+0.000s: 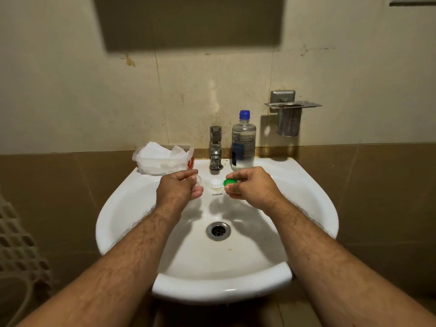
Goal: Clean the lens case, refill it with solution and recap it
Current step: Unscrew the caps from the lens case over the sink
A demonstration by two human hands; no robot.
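Head view looks down on a white sink (132, 208) fixed to a beige wall, with both forearms reaching in from the lower edge of the frame. Left hand (177, 188), just left of centre, has its fingers curled round a small clear item, apparently a lens case (197, 180), pinched at the fingertips; only its edge shows. Right hand (250, 184), just right of centre, pinches a green cap (230, 182) between thumb and forefinger, the remaining fingers curled beneath. Between the two hands a white cap (215, 183) rests on the rear ledge of the sink, just in front of the tap (216, 147) and apart from both hands. Beside the tap, on its right, a solution bottle (243, 142) stands upright on the ledge, clear-bodied, with a blue cap fitted. On the tap's left, at the ledge's corner, a clear plastic tub (162, 161) holds white tissues. A metal holder (289, 114) is fixed to the wall in the upper right of the frame, well apart from the bottle. The drain (218, 230) sits at the middle of the bowl, below the hands. A pale grid-patterned panel (16, 239) shows at the left edge.
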